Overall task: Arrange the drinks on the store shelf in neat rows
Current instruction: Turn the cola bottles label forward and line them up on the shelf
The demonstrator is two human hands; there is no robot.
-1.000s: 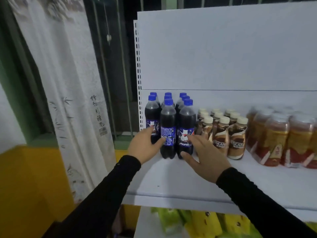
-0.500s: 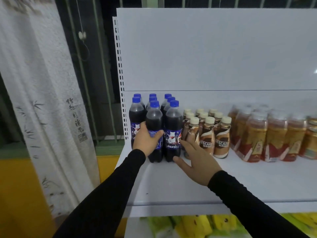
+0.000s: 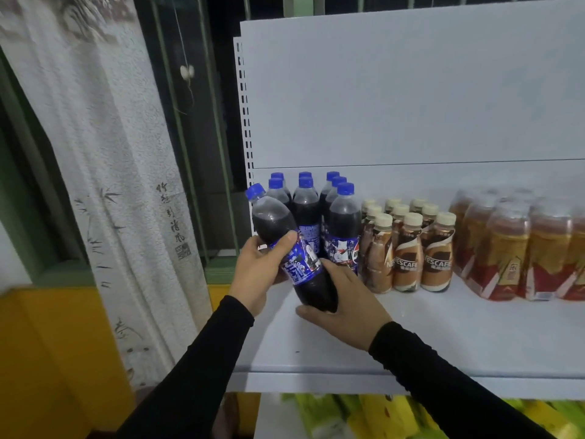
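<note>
**Cola bottle in hand, front-left slot unfilled**

Left hand (image 3: 258,274): fingers and thumb wrapped round the label band of one cola bottle (image 3: 286,248), wrist bent inward, black sleeve to the wrist.

Right hand (image 3: 343,307): cupped under and round the base of the same bottle, thumb lying along its near side, forearm coming up from lower right.

Held bottle: lifted off the shelf (image 3: 443,337), tilted with its blue cap leaning up and to the left, base toward the person. It hangs just in front of the left end of the cola group.

Cola group (image 3: 319,213): upright, blue-capped, standing in three files at the shelf's left end against the back panel. The right file reaches further forward than the other two.

Coffee bottles (image 3: 408,255): cream-capped, three tidy files just right of the cola.

Wrapped tea packs (image 3: 522,248): further right, partly blurred.

Status, as judged: coffee and most cola appear ordered. Remaining: stand the held bottle upright at the front of a short file and square the front line. Whether the tea packs need work cannot be told.
</note>
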